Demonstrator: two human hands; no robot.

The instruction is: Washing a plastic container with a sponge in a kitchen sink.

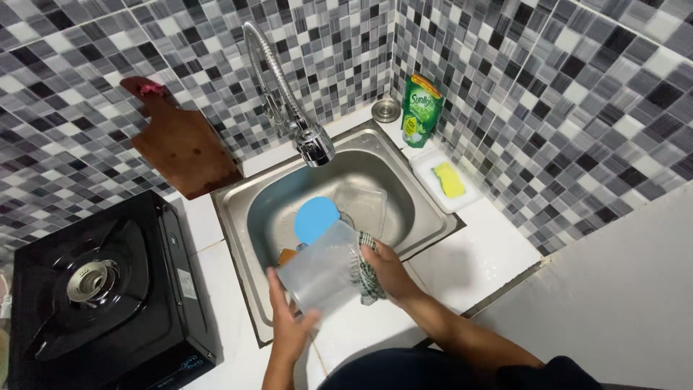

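Note:
My left hand (287, 323) grips a clear plastic container (317, 273) from below, tilted over the front rim of the steel sink (232, 217). My right hand (390, 271) presses a checked cloth (368, 273) against the container's open end. In the basin behind it lie a round blue lid (315, 217) and a clear rectangular tub (367, 202). A small orange-brown item (287, 255) shows under the container; I cannot tell what it is.
A flexible steel faucet (292, 115) hangs over the basin. A brown cutting board (180, 144) leans on the tiled wall. A black gas stove (101, 289) stands at left. A green soap pouch (421, 108), a small metal cup (386, 110) and a yellow sponge (449, 179) on a white tray sit at right.

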